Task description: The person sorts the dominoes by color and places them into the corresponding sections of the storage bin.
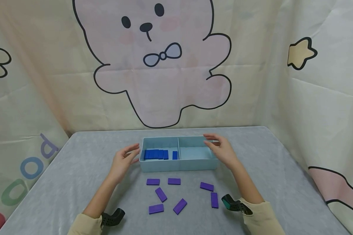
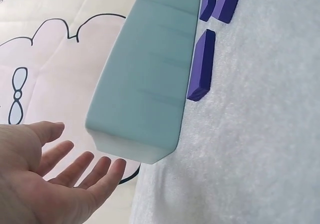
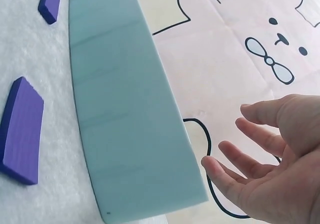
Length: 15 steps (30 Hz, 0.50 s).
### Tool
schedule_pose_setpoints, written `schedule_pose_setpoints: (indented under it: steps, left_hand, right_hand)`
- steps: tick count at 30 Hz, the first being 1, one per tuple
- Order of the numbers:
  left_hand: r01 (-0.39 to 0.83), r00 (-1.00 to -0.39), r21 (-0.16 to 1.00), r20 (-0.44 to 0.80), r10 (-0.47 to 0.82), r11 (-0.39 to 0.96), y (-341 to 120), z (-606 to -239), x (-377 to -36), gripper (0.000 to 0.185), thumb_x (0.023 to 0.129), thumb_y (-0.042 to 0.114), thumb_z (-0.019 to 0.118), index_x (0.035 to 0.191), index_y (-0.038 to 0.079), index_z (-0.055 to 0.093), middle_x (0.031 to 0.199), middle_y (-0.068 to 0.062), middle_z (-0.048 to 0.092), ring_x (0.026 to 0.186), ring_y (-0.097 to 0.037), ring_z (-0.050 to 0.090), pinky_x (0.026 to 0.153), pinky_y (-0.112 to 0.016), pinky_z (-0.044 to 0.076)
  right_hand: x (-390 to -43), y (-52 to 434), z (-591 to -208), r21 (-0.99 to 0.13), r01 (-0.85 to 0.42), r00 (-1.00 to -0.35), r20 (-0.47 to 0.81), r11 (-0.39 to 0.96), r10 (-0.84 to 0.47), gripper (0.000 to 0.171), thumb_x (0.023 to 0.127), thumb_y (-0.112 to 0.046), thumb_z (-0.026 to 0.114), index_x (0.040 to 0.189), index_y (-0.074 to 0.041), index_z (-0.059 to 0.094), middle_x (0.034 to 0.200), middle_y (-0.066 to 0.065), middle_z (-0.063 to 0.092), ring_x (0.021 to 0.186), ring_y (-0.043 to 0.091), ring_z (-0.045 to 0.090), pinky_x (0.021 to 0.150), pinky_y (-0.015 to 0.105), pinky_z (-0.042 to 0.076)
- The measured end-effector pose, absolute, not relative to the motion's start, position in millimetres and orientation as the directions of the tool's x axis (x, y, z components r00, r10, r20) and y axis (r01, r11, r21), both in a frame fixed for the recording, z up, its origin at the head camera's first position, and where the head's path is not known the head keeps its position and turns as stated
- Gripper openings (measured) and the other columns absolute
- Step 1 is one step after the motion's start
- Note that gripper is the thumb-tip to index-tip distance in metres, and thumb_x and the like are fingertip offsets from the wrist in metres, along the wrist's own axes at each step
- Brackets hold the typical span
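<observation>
A light blue two-compartment box [image 1: 178, 165] sits on the table, with several blue blocks [image 1: 154, 154] in a row inside its left compartment. One more blue block [image 1: 175, 155] is by the divider. My left hand [image 1: 123, 163] is beside the box's left end, fingers spread and slightly bent. In the left wrist view its fingertips [image 2: 116, 170] come close to the box's lower corner. Over at the right end, my right hand [image 1: 222, 151] has its fingers loosely extended near the rim. Both palms hold nothing.
Several purple blocks [image 1: 156, 209] lie scattered on the grey cloth-covered table [image 1: 85, 163] in front of the box. Two of them, one a purple block [image 1: 214, 200], lie toward the right forearm. A curtain with a cartoon bear [image 1: 164, 91] hangs behind the table.
</observation>
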<state>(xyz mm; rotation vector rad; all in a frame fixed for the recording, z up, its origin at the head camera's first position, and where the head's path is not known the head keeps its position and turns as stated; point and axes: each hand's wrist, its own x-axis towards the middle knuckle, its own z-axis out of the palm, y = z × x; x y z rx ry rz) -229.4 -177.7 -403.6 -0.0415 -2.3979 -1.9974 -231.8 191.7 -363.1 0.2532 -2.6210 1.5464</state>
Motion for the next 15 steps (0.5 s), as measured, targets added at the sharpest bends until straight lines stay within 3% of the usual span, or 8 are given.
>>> schedule_pose_setpoints:
  steps: [15]
  left_hand:
    - [0.128,-0.991,0.954,0.135,-0.010,0.271,-175.4,-391.7,-222.5,0.042,0.110,0.018,0.059,0.147,-0.003,0.058,0.148,-0.024,0.060,0.131,-0.040,0.063,0.101,-0.042,0.058]
  right_hand:
    - [-231.8,206.4,-369.7,-0.850,-0.146,-0.982,0.185,0.506,0.028,0.039,0.108,-0.012,0.059,0.145,0.001,0.060,0.146,0.027,0.060,0.130,0.044,0.060,0.108,0.056,0.052]
